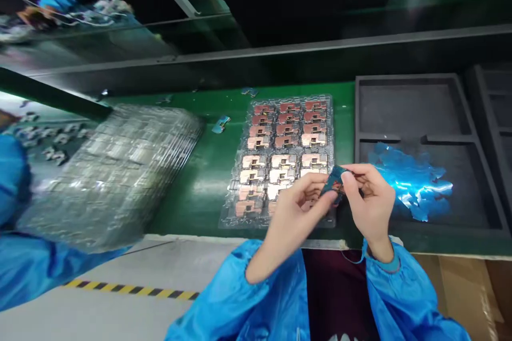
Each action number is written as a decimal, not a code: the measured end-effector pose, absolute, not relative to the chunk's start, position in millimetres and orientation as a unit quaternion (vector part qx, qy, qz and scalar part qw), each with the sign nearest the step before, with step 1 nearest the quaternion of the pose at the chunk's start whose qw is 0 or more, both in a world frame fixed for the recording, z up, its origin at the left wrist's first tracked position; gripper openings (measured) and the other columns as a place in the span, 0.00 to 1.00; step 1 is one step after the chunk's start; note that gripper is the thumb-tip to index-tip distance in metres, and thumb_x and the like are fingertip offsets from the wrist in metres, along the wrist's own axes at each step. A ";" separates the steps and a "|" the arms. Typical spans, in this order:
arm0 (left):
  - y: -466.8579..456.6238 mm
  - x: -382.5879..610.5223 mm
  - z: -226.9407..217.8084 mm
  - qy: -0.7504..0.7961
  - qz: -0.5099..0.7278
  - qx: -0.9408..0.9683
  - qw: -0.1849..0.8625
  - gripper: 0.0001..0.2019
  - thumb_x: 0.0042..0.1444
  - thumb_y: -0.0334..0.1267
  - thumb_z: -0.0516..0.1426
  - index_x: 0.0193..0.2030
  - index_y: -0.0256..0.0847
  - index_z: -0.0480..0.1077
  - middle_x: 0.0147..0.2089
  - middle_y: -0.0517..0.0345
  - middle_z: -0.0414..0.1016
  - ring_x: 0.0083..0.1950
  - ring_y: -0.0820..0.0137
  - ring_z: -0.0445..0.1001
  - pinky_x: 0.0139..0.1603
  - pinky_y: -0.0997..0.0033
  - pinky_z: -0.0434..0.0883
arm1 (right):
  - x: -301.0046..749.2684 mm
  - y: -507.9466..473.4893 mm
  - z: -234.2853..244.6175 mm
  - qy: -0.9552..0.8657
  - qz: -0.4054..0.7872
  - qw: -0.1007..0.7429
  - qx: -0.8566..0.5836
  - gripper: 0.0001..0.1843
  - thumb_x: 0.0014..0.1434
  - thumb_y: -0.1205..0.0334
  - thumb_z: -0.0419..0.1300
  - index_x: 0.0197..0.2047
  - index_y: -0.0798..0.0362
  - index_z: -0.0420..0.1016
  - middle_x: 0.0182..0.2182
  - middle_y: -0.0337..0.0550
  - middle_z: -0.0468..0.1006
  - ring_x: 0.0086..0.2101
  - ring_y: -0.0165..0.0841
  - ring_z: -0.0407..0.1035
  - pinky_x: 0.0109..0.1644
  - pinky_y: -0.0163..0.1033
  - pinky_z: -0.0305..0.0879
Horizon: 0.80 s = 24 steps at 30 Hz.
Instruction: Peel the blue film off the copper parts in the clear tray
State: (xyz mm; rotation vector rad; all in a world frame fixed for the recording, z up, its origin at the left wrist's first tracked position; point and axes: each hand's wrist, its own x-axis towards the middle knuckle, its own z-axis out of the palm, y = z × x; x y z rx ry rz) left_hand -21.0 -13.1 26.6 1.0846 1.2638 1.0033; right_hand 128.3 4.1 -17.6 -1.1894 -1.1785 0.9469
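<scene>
Between my two hands is a small part with blue film on it, held over the lower right corner of a clear plastic tray. My left hand pinches its left side between thumb and fingers. On the other side, my right hand is closed, with the thumb pressed on the part's upper edge. Below them the clear tray carries rows of copper-coloured, shield-like pieces. A heap of peeled blue film lies to the right of my right hand, in a black tray.
The black compartment tray stands on the green bench. At left is a tall stack of clear trays. Loose blue-filmed pieces lie behind. A co-worker's blue sleeve reaches in from the left. A metal rail runs along the back.
</scene>
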 end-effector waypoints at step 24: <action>-36.6 -2.7 1.4 0.458 0.462 0.290 0.702 0.22 0.57 0.55 0.73 0.44 0.39 0.78 0.37 0.56 0.81 0.34 0.67 0.80 0.40 0.64 0.84 | 138.2 -4.7 -22.9 -0.515 0.418 0.541 -0.518 0.20 0.74 0.46 0.62 0.36 0.50 0.82 0.28 0.37 0.81 0.27 0.31 0.76 0.31 0.34 0.74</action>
